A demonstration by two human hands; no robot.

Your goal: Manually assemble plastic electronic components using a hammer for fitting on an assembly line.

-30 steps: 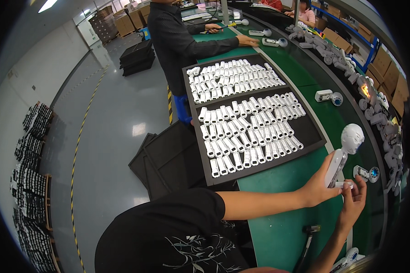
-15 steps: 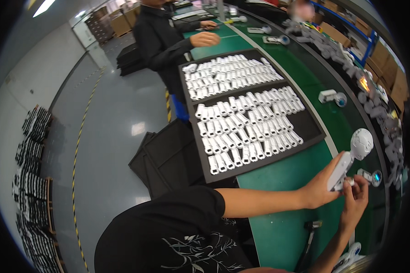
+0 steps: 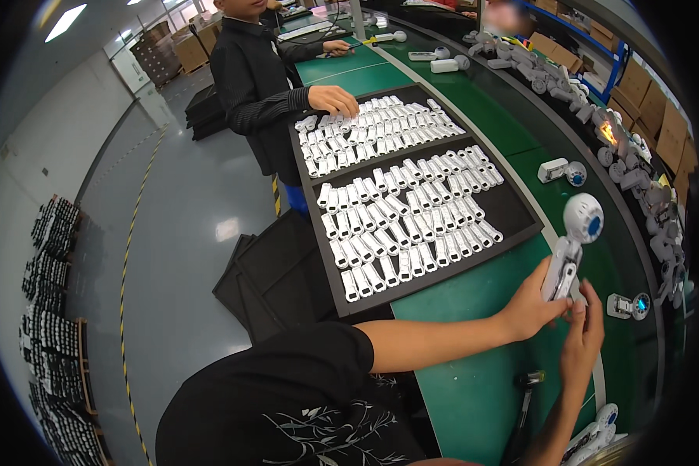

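Note:
Over the bench's right side, my left hand [image 3: 526, 309] is closed round the lower body of a white device [image 3: 568, 252] with a round head. The device is tilted upward, and a blue disc shows on its head. Its body side facing me shows an inner recess with parts in it. My right hand [image 3: 582, 330] is at the device's lower end, fingertips pinched on a small white part [image 3: 576, 293]; the fingers partly hide it. Just right of my hands, a similar white device [image 3: 627, 306] with a lit blue disc lies on the green conveyor belt [image 3: 610, 264].
A black tray [image 3: 524, 221] of white elongated shells lies on the green bench [image 3: 466, 388]. A black tool with a cable [image 3: 530, 380] rests near my right forearm. Across the tray, a co-worker's hand [image 3: 334, 101] reaches over the shells. More white devices [image 3: 555, 169] sit along the belt.
The device has turned in my left hand, so its blue disc and inner side now face me. My right hand has shifted slightly left with it. The co-worker's hand has come down over the tray.

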